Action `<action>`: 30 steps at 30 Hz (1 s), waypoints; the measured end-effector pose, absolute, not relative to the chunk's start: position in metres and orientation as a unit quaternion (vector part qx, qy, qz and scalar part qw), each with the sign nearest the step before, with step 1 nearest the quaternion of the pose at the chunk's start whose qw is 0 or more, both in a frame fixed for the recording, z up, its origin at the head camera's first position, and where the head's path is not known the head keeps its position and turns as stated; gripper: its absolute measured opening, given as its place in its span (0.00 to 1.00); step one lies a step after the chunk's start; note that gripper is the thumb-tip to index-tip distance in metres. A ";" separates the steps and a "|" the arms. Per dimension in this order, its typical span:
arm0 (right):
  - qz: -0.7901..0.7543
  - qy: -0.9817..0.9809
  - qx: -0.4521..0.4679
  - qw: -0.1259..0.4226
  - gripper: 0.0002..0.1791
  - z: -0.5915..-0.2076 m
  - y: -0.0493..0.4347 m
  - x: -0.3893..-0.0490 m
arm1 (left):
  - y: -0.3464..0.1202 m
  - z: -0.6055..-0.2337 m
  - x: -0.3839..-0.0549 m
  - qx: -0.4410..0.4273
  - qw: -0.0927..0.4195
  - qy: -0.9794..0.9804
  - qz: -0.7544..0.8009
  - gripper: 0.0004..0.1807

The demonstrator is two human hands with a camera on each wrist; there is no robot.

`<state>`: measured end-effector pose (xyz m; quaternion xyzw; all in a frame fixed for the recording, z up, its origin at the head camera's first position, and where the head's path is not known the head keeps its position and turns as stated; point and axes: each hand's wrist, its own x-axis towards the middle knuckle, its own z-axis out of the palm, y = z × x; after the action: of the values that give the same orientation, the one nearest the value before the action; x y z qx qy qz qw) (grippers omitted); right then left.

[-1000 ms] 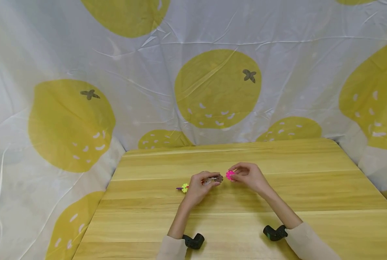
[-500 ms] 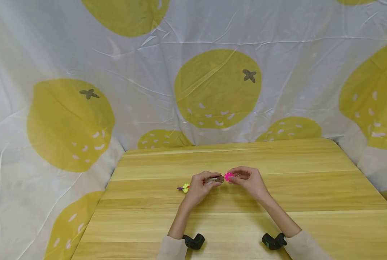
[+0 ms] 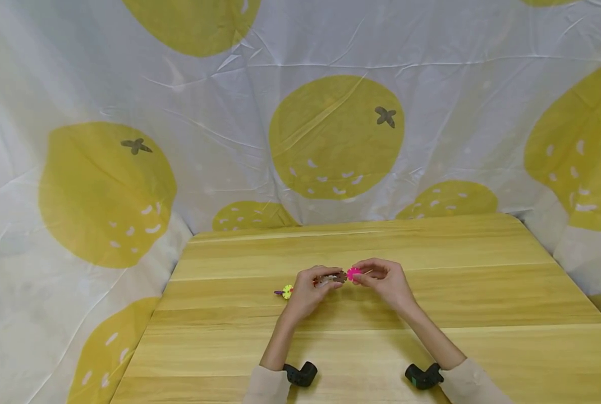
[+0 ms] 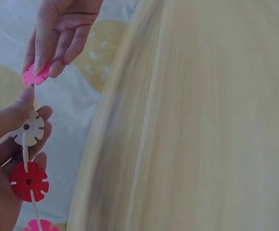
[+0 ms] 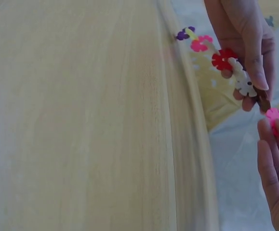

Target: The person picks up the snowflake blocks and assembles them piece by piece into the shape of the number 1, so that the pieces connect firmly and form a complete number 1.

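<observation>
My left hand grips a chain of notched plastic discs, thumb and fingers around its brown disc end. Along the chain show a white disc, a red disc, another pink disc and a purple disc; a yellow disc sticks out left of the hand in the head view. Between thumb and fingers, my right hand pinches a bright pink disc. Its edge meets the brown disc's edge, slot side toward it.
Both hands are over a wooden table. A white cloth with yellow fruit print hangs behind it. Black wrist cameras, one on the left wrist and one on the right wrist, jut inward near the sleeves.
My right hand has moved left and slightly down, bringing the pink disc from a gap away up against the brown disc. The left hand has stayed nearly still.
</observation>
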<state>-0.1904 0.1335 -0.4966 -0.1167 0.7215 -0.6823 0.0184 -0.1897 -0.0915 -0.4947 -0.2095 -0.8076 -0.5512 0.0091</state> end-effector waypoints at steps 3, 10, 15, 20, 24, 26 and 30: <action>-0.683 0.721 -0.113 0.016 0.13 -0.496 0.131 -0.190 | -0.092 -0.495 -0.190 -0.214 0.007 -0.806 -0.552 0.16; -0.680 0.725 -0.108 0.011 0.12 -0.499 0.130 -0.190 | -0.092 -0.494 -0.191 -0.214 0.006 -0.816 -0.537 0.16; -0.685 0.718 -0.120 0.011 0.11 -0.499 0.132 -0.189 | -0.092 -0.492 -0.189 -0.217 0.011 -0.817 -0.534 0.15; -0.687 0.714 -0.132 0.008 0.10 -0.499 0.133 -0.188 | -0.087 -0.492 -0.188 -0.222 0.015 -0.822 -0.525 0.14; -0.684 0.717 -0.135 0.000 0.10 -0.499 0.133 -0.188 | -0.086 -0.492 -0.189 -0.222 0.015 -0.824 -0.521 0.15; -0.678 0.722 -0.136 -0.006 0.10 -0.498 0.134 -0.188 | -0.086 -0.491 -0.189 -0.220 0.015 -0.823 -0.524 0.15; -0.652 0.744 -0.143 -0.027 0.09 -0.497 0.135 -0.189 | -0.087 -0.490 -0.189 -0.217 0.011 -0.816 -0.536 0.15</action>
<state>-0.1887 0.1349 -0.4967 -0.1426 0.7442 -0.6520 -0.0266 -0.1885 -0.0870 -0.4902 -0.2166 -0.8160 -0.5358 0.0109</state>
